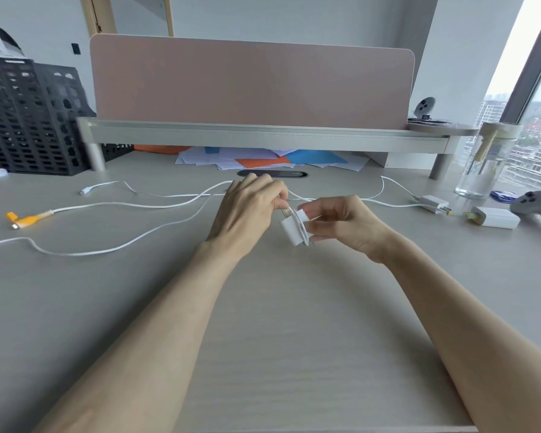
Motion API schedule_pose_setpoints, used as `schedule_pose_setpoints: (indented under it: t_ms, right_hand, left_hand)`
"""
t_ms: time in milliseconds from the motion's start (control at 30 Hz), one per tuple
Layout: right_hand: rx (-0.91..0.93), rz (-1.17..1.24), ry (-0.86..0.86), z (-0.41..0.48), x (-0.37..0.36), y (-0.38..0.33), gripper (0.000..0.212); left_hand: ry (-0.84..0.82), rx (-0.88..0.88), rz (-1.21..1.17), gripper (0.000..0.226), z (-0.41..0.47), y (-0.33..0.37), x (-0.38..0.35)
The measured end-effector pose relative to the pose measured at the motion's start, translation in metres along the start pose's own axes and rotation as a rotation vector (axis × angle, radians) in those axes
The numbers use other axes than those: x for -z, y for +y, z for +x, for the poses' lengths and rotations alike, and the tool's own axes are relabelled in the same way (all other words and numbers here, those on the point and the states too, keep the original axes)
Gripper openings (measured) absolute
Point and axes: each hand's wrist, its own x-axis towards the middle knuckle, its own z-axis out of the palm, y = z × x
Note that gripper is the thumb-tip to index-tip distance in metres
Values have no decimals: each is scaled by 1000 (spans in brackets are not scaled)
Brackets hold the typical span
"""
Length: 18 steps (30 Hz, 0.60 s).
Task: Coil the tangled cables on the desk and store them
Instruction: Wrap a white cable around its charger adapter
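Surface: we see a pale wood-grain desk (294, 339).
Left: black mesh crate (28, 120), orange-tipped cable (28, 218).
Middle: we log loose white cables (91, 253), papers (263, 160) under monitor riser (263, 137).
Right: white chargers (494, 217), glass jar (481, 170), grey game controller (534, 207).

Cables (113, 207) sprawl left — chargers (494, 217) right, crate (28, 120) behind.

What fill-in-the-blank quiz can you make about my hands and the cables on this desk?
1. The right hand holds a white charger with a cable wound ____ it.
2. The left hand pinches the white ____ next to that charger.
3. The black crate stands on the ____ side of the desk.
Missing: around; cable; left.
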Motion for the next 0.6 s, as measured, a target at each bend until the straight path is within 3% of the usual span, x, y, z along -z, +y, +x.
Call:
schedule_pose_setpoints:
  t_ms: [200,333,467,600]
  right_hand:
    - [22,-191,-1,0,-1,-3,26]
    - [62,-400,25,0,2,-10,43]
    - [137,-583,0,-4,1,-20,44]
    - [136,-609,-42,-5,-3,-19,49]
  left_hand:
    - [-120,15,-179,5,2,-1,0]
    - [-199,64,-236,10,8,2,8]
    - [-450,354,-364,21,16,4,16]
    - [-666,455,-592,20,12,-6,18]
